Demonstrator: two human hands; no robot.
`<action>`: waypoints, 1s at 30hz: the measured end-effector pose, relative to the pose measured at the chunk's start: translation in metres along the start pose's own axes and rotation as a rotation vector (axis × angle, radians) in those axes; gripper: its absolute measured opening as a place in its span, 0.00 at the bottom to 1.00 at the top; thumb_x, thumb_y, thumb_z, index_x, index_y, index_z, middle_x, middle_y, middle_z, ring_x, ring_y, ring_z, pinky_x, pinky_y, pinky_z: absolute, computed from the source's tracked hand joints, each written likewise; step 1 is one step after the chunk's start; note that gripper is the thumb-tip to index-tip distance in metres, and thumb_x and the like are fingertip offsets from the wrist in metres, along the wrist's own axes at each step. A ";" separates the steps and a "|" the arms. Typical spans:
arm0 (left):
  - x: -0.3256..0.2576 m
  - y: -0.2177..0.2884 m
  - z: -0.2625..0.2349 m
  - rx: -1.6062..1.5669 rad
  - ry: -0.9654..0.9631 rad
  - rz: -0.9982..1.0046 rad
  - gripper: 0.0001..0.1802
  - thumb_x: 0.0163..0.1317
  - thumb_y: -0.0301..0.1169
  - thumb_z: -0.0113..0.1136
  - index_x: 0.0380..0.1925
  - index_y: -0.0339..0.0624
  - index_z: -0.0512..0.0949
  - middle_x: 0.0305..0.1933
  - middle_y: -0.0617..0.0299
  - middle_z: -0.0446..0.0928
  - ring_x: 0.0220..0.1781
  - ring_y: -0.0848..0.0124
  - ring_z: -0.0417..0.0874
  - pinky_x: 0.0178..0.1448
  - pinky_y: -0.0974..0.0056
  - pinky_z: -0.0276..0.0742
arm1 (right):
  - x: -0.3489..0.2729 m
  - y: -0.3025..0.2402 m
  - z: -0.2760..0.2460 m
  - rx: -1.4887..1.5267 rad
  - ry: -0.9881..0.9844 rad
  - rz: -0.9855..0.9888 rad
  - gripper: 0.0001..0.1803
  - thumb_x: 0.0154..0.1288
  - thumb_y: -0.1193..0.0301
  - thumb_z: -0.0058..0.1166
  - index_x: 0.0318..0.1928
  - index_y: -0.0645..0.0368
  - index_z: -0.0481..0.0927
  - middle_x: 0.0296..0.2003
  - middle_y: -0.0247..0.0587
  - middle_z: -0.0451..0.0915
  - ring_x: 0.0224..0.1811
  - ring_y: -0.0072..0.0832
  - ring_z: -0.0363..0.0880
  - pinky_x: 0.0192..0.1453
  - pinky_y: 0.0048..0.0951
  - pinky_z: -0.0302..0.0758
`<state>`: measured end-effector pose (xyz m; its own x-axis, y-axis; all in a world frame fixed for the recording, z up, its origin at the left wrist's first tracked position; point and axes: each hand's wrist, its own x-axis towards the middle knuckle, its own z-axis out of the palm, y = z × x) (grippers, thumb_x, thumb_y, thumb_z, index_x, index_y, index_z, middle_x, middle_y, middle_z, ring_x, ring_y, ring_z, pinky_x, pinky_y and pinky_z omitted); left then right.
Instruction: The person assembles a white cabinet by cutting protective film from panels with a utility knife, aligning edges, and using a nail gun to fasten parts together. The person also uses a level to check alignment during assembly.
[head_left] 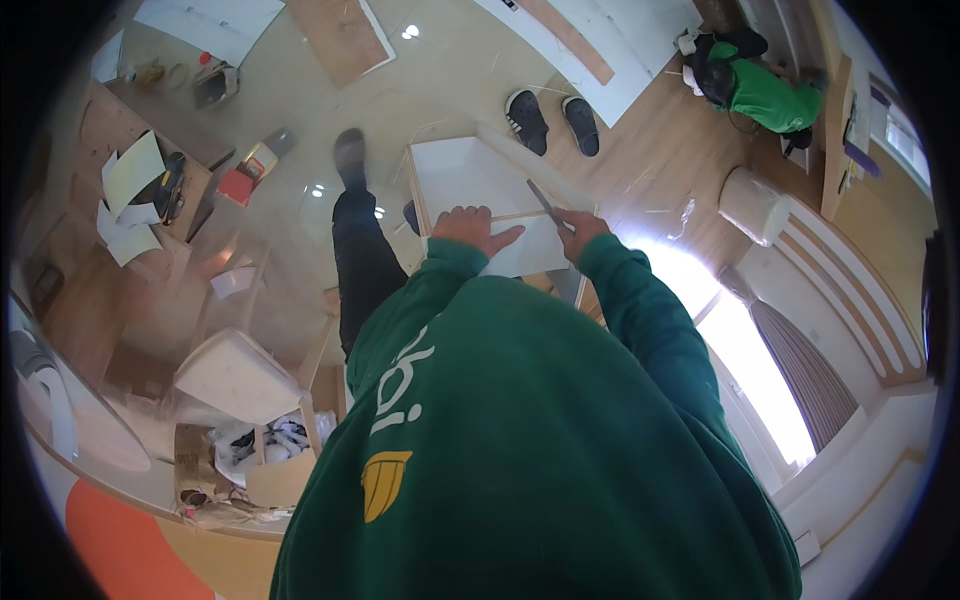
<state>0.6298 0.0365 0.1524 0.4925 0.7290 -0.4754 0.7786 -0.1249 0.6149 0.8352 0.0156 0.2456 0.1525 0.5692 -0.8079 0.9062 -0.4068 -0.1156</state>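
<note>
A white open box, like a cabinet carcass with wooden edges (455, 165), stands in front of me. My left hand (465, 228) grips its near side, fingers bent over the edge and thumb stretched out to the right. In my right hand (580, 230) is a long, flat grey tool that looks like a file (545, 202). The tool points up and to the left, across the box's right edge. Whether it touches that edge I cannot tell. My right fingers are closed around its lower end.
Black clogs (526, 122) lie beyond the box. Far right, a person in green (770, 95) bends low. On the left, a wooden unit (190, 205) carries papers and a dark tool, with a red-and-yellow container (247, 175) nearby. A white-seated stool (237, 375) stands lower left.
</note>
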 end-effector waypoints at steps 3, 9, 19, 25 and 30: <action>0.014 -0.007 -0.002 0.032 0.046 -0.008 0.36 0.54 0.68 0.53 0.26 0.42 0.81 0.25 0.55 0.80 0.31 0.58 0.81 0.36 0.54 0.73 | -0.028 -0.017 -0.010 0.026 -0.023 -0.088 0.23 0.65 0.65 0.50 0.61 0.45 0.75 0.41 0.57 0.82 0.44 0.53 0.81 0.52 0.44 0.78; 0.000 -0.002 0.007 -0.035 0.058 0.009 0.37 0.52 0.68 0.55 0.25 0.39 0.81 0.26 0.53 0.80 0.32 0.55 0.82 0.37 0.52 0.73 | 0.017 -0.014 -0.025 -0.092 -0.043 0.075 0.20 0.65 0.69 0.48 0.56 0.53 0.78 0.41 0.56 0.82 0.45 0.54 0.81 0.51 0.46 0.78; 0.009 -0.004 0.001 -0.005 0.121 0.030 0.36 0.54 0.68 0.53 0.21 0.41 0.80 0.23 0.55 0.79 0.28 0.59 0.80 0.35 0.55 0.73 | 0.004 -0.012 -0.028 -0.264 -0.160 0.167 0.25 0.64 0.69 0.50 0.63 0.49 0.71 0.40 0.56 0.82 0.45 0.53 0.81 0.51 0.46 0.78; -0.006 -0.007 0.006 -0.033 0.153 0.021 0.35 0.53 0.67 0.55 0.20 0.41 0.80 0.22 0.56 0.79 0.27 0.59 0.80 0.34 0.56 0.73 | -0.035 -0.028 -0.054 -0.083 -0.184 0.158 0.21 0.63 0.70 0.52 0.57 0.52 0.78 0.46 0.59 0.81 0.49 0.51 0.80 0.58 0.41 0.76; 0.003 -0.008 0.008 -0.052 0.210 0.038 0.35 0.52 0.67 0.57 0.20 0.42 0.79 0.21 0.58 0.78 0.27 0.59 0.79 0.33 0.55 0.71 | -0.003 -0.016 -0.053 -0.101 -0.080 0.152 0.21 0.63 0.69 0.51 0.58 0.50 0.78 0.46 0.58 0.81 0.49 0.50 0.80 0.58 0.41 0.76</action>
<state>0.6288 0.0342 0.1409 0.4252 0.8493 -0.3128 0.7372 -0.1245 0.6641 0.8409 0.0585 0.2804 0.2626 0.4462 -0.8556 0.9107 -0.4076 0.0669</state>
